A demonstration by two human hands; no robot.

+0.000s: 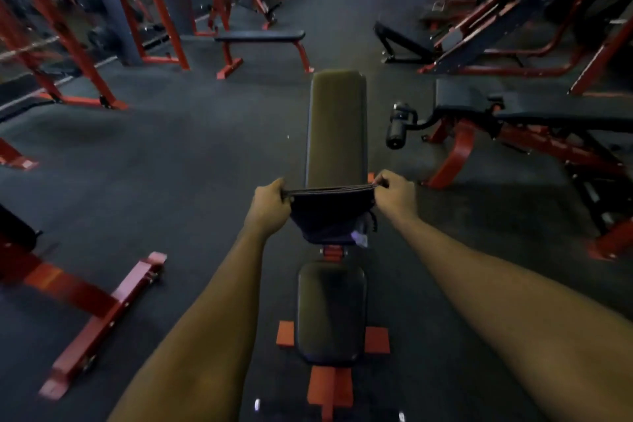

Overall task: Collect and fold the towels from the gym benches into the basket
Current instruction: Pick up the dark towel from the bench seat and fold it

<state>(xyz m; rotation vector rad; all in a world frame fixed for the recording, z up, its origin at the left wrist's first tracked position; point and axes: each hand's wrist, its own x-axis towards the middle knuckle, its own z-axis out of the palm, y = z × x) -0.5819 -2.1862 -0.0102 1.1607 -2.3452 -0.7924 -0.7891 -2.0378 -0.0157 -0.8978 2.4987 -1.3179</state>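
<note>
The fingers point(281, 189) of the left hand point(270, 204) were curled round the left end of a dark towel point(330, 219). The fingers point(381, 180) of the right hand point(394, 197) pinched the right end in the same manner, so each hand had a firm hold on the cloth. Between the two hands the upper edge of the towel was pulled into a nearly straight line, and several thin layers lay one upon another along this edge. Below the edge the rest of the cloth hung down in a loose fold, and at its lower right corner there was a small pale piece, too blurred to name. Both forearms were bare and reached forward from the bottom of the view. The towel was held over a bench point(337, 147), just where the long back pad point(337, 113) ended and the red joint to the seat pad point(330, 312) began. I could not tell whether the hanging part touched the bench. The bench stood on a red frame point(329, 387) on the dark floor point(188, 164). Farther away a flat bench point(260, 35) with red legs stood across the view. An adjustable bench point(534, 106) with black roller pads stood to the right. Red racks point(68, 44) lined the left side, and more red machines filled the upper right corner.
</note>
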